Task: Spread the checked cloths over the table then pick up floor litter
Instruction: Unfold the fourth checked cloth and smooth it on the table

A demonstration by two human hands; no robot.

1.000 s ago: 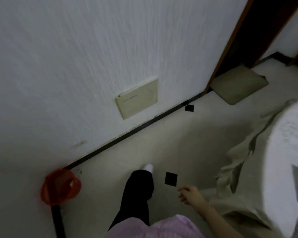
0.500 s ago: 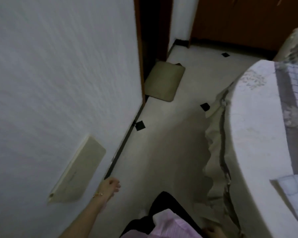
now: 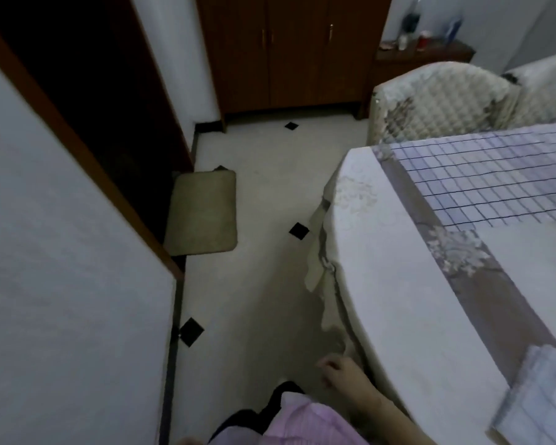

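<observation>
A checked cloth [image 3: 491,184] lies spread on the table [image 3: 408,303]; no litter shows on the floor [image 3: 264,284]. The right hand [image 3: 341,372] hangs by the drape, fingers [image 3: 326,364] loosely curled, empty. It may snag the drape and drag the cloth. Left hand unclear.

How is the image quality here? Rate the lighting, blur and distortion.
Head view: dim, bluish light; deep shadow in the doorway; wide-angle bending curves the table edge and wall line; the checked cloth is soft, the right hand slightly blurred, the shelf bottles too fuzzy to identify.
</observation>
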